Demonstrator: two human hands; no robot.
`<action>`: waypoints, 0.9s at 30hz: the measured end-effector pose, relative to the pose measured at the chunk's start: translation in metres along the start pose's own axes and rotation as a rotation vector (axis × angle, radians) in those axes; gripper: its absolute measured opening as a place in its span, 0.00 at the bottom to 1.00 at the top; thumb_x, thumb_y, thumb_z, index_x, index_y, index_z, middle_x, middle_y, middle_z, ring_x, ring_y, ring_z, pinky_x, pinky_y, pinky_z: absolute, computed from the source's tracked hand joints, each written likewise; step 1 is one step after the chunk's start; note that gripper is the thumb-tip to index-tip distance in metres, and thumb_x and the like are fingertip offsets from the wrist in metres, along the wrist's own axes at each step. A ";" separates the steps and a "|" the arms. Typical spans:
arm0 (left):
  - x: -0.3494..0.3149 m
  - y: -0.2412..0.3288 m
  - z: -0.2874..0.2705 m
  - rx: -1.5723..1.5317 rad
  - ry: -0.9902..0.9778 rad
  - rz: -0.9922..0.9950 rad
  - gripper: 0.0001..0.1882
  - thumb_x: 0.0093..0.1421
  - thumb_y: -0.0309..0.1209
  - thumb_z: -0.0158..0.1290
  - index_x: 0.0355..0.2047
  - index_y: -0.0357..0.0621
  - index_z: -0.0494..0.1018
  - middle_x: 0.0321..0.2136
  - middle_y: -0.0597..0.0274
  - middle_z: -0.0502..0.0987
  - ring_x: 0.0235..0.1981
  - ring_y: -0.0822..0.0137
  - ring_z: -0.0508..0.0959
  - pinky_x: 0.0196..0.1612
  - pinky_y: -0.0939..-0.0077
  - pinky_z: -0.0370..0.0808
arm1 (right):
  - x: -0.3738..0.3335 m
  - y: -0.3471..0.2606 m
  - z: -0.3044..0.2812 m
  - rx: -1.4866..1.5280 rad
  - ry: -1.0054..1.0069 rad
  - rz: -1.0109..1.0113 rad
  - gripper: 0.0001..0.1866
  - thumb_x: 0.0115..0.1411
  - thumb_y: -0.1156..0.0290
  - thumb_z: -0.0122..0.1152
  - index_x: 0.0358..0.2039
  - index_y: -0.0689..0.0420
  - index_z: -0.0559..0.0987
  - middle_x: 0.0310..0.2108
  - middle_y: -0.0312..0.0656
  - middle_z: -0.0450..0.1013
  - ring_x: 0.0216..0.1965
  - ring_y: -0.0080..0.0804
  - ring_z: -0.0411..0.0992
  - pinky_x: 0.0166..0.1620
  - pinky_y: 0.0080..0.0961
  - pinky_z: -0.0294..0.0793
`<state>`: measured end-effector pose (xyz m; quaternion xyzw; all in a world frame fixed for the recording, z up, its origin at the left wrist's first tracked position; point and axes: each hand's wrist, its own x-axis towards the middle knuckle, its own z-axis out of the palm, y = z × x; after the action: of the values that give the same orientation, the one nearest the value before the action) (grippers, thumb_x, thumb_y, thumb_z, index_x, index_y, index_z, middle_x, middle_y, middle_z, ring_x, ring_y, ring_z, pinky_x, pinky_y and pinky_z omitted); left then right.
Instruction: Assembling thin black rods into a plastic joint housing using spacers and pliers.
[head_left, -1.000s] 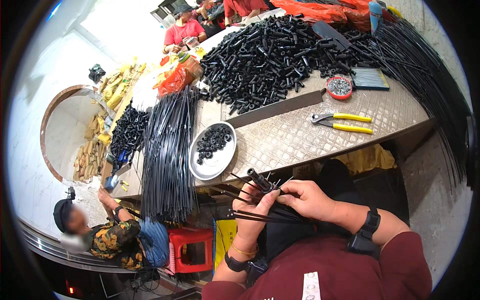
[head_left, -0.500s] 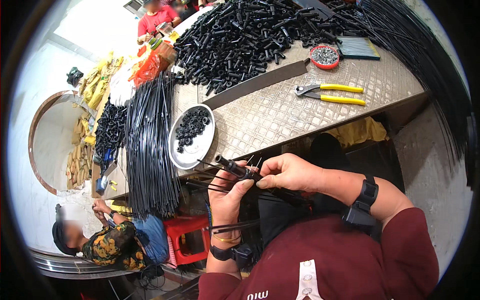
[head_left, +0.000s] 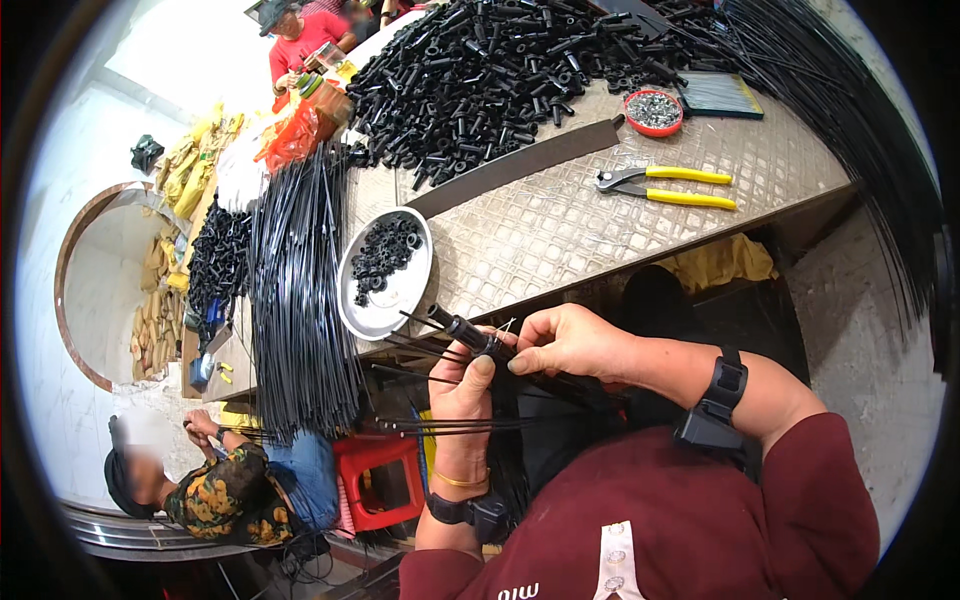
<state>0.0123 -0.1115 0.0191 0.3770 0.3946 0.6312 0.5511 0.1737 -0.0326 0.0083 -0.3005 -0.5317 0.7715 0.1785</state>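
In front of my chest, my left hand (head_left: pixel 462 395) is closed around a black plastic tube (head_left: pixel 456 325) with a flanged collar. Thin black rods (head_left: pixel 425 347) stick out past my fingers to the left. My right hand (head_left: pixel 572 343) meets it at the collar, thumb and forefinger pinched together; what lies between those fingertips is hidden. Fine silvery wire ends (head_left: pixel 508 327) poke up between the hands. Just beyond my left hand, a round metal dish (head_left: pixel 410 295) of small black rings rests on the table edge.
Yellow-handled pliers (head_left: pixel 690 188), a red bowl of small metal bits (head_left: pixel 654 128) and a dark flat bar (head_left: pixel 520 165) lie on the patterned table (head_left: pixel 560 220). Black tubes (head_left: pixel 470 80) are heaped behind. Long rods (head_left: pixel 300 290) hang over the left edge. Nearby, a person (head_left: pixel 220 480) sits by a red stool (head_left: pixel 380 480).
My left hand has shifted slightly right, with the tube. Loose rods below it now lie flatter. My right hand stays pinched at the collar.
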 end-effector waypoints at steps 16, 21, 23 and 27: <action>-0.034 -0.005 0.022 0.283 -0.001 0.171 0.31 0.47 0.26 0.62 0.50 0.39 0.61 0.48 0.55 0.67 0.51 0.65 0.67 0.56 0.69 0.62 | -0.005 0.008 0.015 -0.134 0.028 -0.184 0.13 0.50 0.66 0.69 0.24 0.59 0.75 0.23 0.32 0.72 0.28 0.16 0.66 0.33 0.20 0.68; -0.022 -0.005 0.013 0.489 0.213 0.166 0.14 0.58 0.24 0.54 0.40 0.40 0.60 0.35 0.63 0.65 0.37 0.74 0.66 0.42 0.78 0.66 | 0.009 0.013 0.031 -0.420 0.188 -0.452 0.07 0.51 0.71 0.59 0.26 0.62 0.75 0.24 0.46 0.73 0.26 0.35 0.72 0.32 0.29 0.71; -0.026 -0.007 0.009 0.455 0.232 0.151 0.13 0.60 0.24 0.51 0.42 0.40 0.60 0.35 0.64 0.65 0.37 0.73 0.66 0.44 0.78 0.66 | 0.007 0.013 0.034 -0.397 0.161 -0.382 0.08 0.52 0.70 0.58 0.27 0.62 0.74 0.25 0.47 0.73 0.27 0.39 0.72 0.32 0.31 0.71; -0.025 -0.006 0.002 0.427 0.207 0.162 0.13 0.60 0.22 0.50 0.43 0.42 0.60 0.35 0.64 0.66 0.37 0.74 0.67 0.43 0.79 0.66 | 0.006 0.013 0.031 -0.448 0.106 -0.468 0.08 0.53 0.71 0.58 0.28 0.62 0.73 0.26 0.47 0.72 0.30 0.42 0.72 0.33 0.32 0.71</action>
<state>0.0191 -0.1354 0.0130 0.4488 0.5419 0.6108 0.3631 0.1498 -0.0557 0.0025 -0.2417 -0.7327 0.5566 0.3080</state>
